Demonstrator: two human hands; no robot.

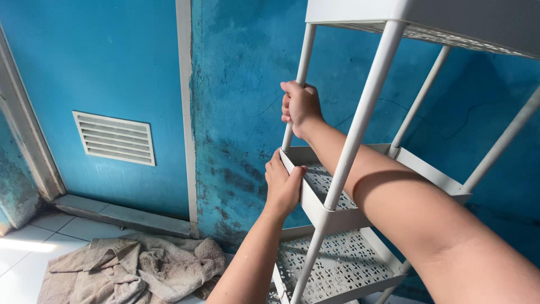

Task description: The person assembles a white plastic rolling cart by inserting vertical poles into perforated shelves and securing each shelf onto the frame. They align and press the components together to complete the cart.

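White rack [337, 211] is being gripped by both hands, standing against the blue wall [247, 112]. Door [101, 67] with vent [115, 138] is being seen left of the hands. Towel [135, 267] is lying below-left of them. Right hand [301, 107] is being closed around the far post [301, 73]. Left hand [282, 188] is being clamped over the middle shelf [315, 200] corner.
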